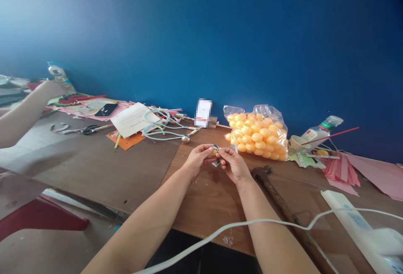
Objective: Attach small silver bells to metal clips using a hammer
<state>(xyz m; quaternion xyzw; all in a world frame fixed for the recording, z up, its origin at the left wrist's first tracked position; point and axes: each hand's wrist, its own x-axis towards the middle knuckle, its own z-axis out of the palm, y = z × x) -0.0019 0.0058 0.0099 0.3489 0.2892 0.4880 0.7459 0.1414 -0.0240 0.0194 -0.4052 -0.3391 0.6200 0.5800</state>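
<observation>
Both my hands meet above the brown table [201, 194], a little in front of a clear bag of orange balls [257, 136]. My left hand [198, 157] pinches a small orange ball with a metal piece on it [215, 150]. My right hand [232, 164] is closed too, its fingertips touching the same small ball from the right. A small dark scrap shows just under the fingers.
A hammer [277, 198] lies right of my right arm. A white cable [252, 223] crosses in front, leading to a white power strip [355, 219]. Scissors [85, 130], papers, pale-blue tubing [157, 129], a bottle [321, 131], pink paper. Another person's arm [25, 112] at left.
</observation>
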